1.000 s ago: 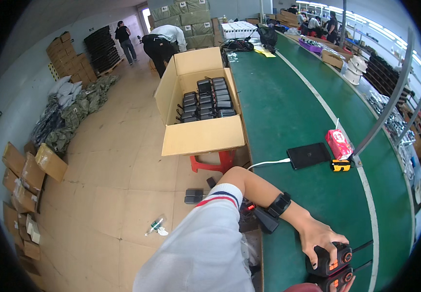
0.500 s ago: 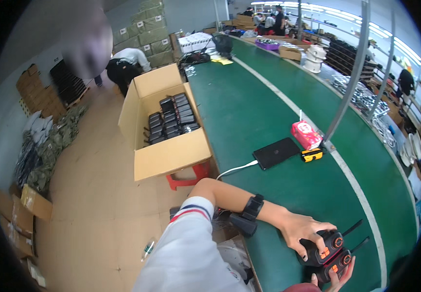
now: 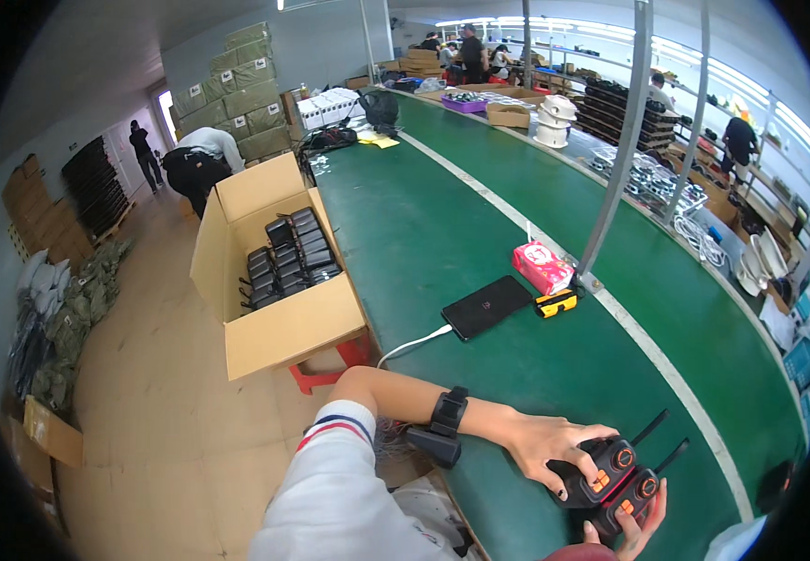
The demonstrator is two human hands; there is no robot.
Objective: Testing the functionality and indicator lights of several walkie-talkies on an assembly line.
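Two black walkie-talkies with orange buttons, orange-ringed round parts and stubby antennas lie side by side at the lower right, close against each other. My left hand (image 3: 555, 451) grips the farther walkie-talkie (image 3: 608, 460), its fingers spread over the body and one fingertip by the orange buttons. Around the nearer walkie-talkie (image 3: 631, 497) curls my right hand (image 3: 650, 525), thumb beside its orange buttons; the right palm is partly hidden under it. Both antennas point up and to the right. A black strap with a box-like module (image 3: 438, 439) is on my left wrist.
On the green table (image 3: 405, 243) lie a black phone (image 3: 487, 307) with a white cable, a pink tissue pack (image 3: 542, 267) and a yellow-black item (image 3: 556, 303). An open carton (image 3: 293, 323) of black devices stands left on a red stool (image 3: 316, 374). A metal post (image 3: 617, 150) rises beyond.
The view has turned, so the table and carton sit farther left and slightly lower. Both hands keep their hold on the walkie-talkies. A standing person now shows at the far left.
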